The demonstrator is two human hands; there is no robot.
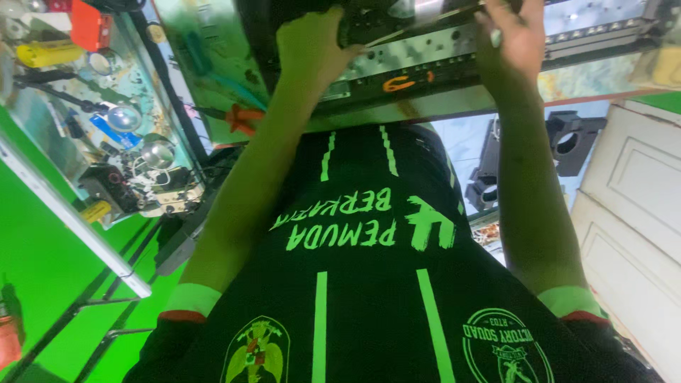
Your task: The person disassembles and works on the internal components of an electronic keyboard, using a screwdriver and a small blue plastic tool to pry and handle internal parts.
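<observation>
I look down my own black shirt with green stripes to a workbench at the top of the view. A long metal electronics chassis with a row of small parts lies across it, and a dark unit sits on top. My left hand reaches up and curls its fingers over the near edge of that dark unit. My right hand rests on the chassis further right, with a small pale thing showing by its fingers. Its fingertips are cut off by the top edge of the frame.
Orange-handled pliers lie at the bench's near left edge. A glass-topped shelf on the left holds shiny metal domes, a yellow item, a red box and several small parts. Black speaker-like pieces and a white panelled door are on the right.
</observation>
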